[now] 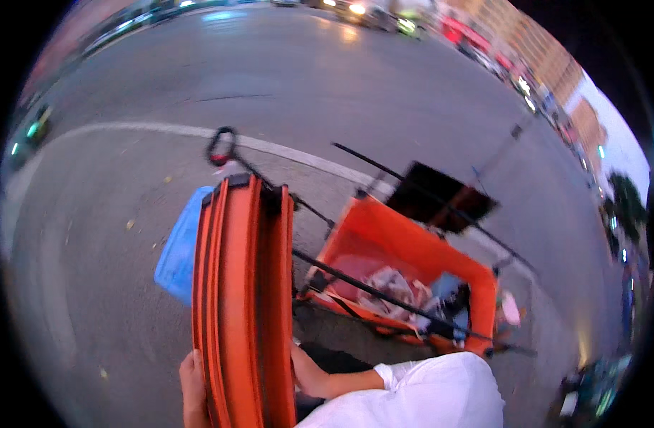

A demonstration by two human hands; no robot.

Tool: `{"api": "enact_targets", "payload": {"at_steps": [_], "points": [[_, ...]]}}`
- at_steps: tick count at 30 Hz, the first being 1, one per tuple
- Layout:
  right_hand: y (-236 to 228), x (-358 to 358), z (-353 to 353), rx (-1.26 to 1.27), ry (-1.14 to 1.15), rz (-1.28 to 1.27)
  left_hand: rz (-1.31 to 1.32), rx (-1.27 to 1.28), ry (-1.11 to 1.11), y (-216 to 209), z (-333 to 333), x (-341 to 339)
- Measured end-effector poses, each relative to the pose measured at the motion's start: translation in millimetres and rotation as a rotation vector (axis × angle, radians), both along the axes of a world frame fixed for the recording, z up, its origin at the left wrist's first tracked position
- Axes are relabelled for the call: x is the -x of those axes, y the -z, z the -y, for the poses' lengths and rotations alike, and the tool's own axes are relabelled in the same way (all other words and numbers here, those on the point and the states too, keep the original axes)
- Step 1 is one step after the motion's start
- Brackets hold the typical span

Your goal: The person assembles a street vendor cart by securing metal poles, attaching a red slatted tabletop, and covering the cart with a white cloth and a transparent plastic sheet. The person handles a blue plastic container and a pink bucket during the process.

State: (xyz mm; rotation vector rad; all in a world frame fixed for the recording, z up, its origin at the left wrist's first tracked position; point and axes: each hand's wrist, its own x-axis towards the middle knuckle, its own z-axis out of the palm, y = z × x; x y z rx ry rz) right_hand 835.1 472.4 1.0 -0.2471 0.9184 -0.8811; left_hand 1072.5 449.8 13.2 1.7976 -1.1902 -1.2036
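A tall orange stack of ribbed, folded panels [238, 285] with black corner pieces stands upright in front of me. I cannot make out exactly what it is. My left hand [192, 389] is closed on its lower left edge, with some fingers out of sight. From the other side my right hand [309, 372] grips the lower right edge, its fingertips hidden behind the orange stack. Past the stack's left side, a blue plastic piece [179, 250] sticks out. A black loop handle [222, 146] rises beyond the stack's top.
To the right stands an open orange bin [405, 228] with crumpled bags [394, 289] and dark items inside, crossed by a long black pole [384, 294]. Behind it is a dark flat board [441, 196]. A pale kerb line [148, 128] borders the road [305, 78], with blurred vehicles [369, 14] beyond.
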Motion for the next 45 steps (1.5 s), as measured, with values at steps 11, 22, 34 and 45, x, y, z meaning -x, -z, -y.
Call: {"api": "enact_targets", "payload": {"at_steps": [11,22,34,45], "points": [[24,336,-16,-0.070,0.738,-0.221,-0.014,0.068,0.621,-29,107,388],[64,622,10,-0.081,0.923,-0.211,0.248,0.081,0.826,95,170,689],[142,760,-25,0.249,0.908,-0.887,-0.031,-0.115,0.726,131,146,758],[-16,622,-43,0.000,0.538,-1.189,-0.338,0.083,1.307,62,32,518]]}}
